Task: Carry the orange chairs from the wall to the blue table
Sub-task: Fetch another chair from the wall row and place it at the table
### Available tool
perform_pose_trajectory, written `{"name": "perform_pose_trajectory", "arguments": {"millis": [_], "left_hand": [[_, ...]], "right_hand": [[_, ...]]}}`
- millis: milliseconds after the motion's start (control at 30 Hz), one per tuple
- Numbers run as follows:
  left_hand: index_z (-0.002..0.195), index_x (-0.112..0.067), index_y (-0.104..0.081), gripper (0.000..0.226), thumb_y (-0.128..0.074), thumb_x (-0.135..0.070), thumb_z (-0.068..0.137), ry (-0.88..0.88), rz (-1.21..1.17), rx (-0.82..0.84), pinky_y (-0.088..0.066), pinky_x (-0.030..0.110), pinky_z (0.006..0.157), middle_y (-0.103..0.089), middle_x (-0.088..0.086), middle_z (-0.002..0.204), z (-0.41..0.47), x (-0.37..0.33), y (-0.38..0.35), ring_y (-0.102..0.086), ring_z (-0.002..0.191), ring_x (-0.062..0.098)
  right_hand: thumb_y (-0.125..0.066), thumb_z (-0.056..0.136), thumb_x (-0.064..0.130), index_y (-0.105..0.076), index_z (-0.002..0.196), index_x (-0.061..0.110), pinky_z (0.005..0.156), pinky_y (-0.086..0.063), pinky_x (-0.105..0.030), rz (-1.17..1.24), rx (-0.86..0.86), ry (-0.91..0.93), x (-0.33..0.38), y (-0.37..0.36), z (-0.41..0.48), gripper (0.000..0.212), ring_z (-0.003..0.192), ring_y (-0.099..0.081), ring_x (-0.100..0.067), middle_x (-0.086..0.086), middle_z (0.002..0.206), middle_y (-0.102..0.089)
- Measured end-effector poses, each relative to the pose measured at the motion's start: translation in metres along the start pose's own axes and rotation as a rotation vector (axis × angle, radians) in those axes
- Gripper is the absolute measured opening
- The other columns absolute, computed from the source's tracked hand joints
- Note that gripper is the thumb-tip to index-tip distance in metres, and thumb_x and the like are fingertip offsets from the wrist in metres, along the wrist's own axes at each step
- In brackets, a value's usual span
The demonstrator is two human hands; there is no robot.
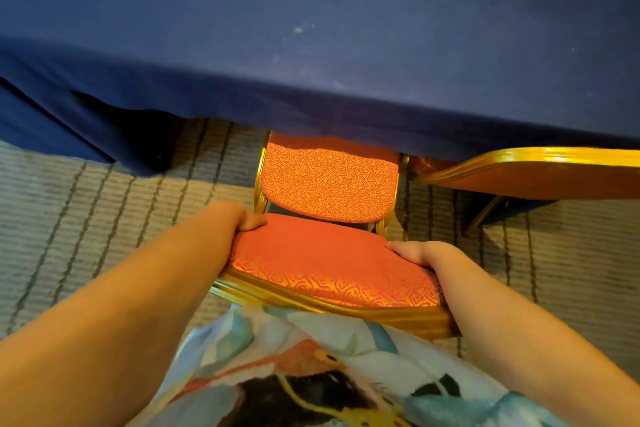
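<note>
An orange patterned chair (329, 263) with a gold metal frame stands right below me, facing the blue table (346, 45). Its seat front is tucked under the hanging blue cloth. My left hand (242, 218) grips the left end of the padded backrest top, thumb on the front face. My right hand (415, 253) grips the right end of that backrest, thumb on top and fingers wrapped behind. A second orange chair (540, 177) with a gold rim stands at the table to the right.
The blue tablecloth hangs down to near the floor at the left (69, 121). Grey striped carpet (104, 218) lies on both sides of the chair. My patterned clothing (311, 374) fills the bottom of the view.
</note>
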State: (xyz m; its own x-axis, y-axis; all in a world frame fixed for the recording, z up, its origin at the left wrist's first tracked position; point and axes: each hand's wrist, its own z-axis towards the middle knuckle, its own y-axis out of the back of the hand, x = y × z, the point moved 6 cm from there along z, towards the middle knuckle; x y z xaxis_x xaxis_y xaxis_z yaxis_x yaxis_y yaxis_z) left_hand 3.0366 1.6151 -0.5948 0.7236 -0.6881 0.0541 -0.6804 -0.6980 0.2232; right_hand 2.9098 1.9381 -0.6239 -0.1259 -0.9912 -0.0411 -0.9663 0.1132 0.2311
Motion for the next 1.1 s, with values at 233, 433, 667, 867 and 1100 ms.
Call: {"name": "perform_pose_trajectory", "arguments": {"millis": [233,433,667,867,1100], "left_hand": [[0.146,-0.012,-0.036,0.064,-0.024,-0.053,0.099,-0.012,0.0,-0.028,-0.033,0.038,0.104,-0.042,0.013,0.147,0.035,-0.067,0.101,-0.047,0.128,0.031],[0.15,-0.009,-0.027,0.074,-0.028,-0.061,0.096,0.031,0.028,-0.049,-0.029,0.04,0.111,-0.03,0.011,0.155,0.058,-0.093,0.165,-0.037,0.137,0.03],[0.151,-0.013,-0.025,0.067,-0.028,-0.055,0.099,0.017,0.046,-0.034,-0.029,0.038,0.111,-0.026,0.008,0.157,0.07,-0.106,0.205,-0.035,0.138,0.027],[0.149,-0.014,-0.032,0.069,-0.037,-0.057,0.096,0.009,0.062,-0.068,-0.033,0.04,0.109,-0.032,0.006,0.154,0.074,-0.107,0.223,-0.041,0.134,0.028],[0.134,-0.014,-0.053,0.061,-0.053,-0.055,0.089,-0.082,-0.017,-0.188,-0.044,0.04,0.1,-0.052,0.011,0.138,0.065,-0.107,0.232,-0.054,0.119,0.031]], "right_hand": [[-0.026,0.1,0.056,-0.027,0.152,0.021,0.105,-0.031,-0.039,-0.023,-0.054,-0.004,0.045,0.122,0.029,0.063,0.133,-0.043,-0.03,-0.01,0.152,-0.037],[-0.027,0.1,0.056,-0.027,0.152,0.017,0.112,-0.024,-0.04,-0.077,-0.038,0.005,0.074,0.171,0.056,0.065,0.141,-0.033,-0.029,-0.009,0.158,-0.026],[-0.027,0.103,0.048,-0.032,0.15,0.012,0.11,-0.028,-0.035,-0.047,-0.013,0.017,0.104,0.196,0.072,0.06,0.139,-0.037,-0.028,-0.009,0.156,-0.031],[-0.032,0.102,0.044,-0.037,0.148,0.016,0.113,-0.03,-0.04,-0.074,-0.052,0.082,0.123,0.21,0.074,0.054,0.135,-0.043,-0.027,-0.006,0.153,-0.037],[-0.049,0.095,0.049,-0.048,0.141,0.015,0.099,-0.044,-0.037,-0.228,-0.066,0.119,0.152,0.217,0.053,0.057,0.118,-0.057,-0.026,-0.007,0.144,-0.049]]}}
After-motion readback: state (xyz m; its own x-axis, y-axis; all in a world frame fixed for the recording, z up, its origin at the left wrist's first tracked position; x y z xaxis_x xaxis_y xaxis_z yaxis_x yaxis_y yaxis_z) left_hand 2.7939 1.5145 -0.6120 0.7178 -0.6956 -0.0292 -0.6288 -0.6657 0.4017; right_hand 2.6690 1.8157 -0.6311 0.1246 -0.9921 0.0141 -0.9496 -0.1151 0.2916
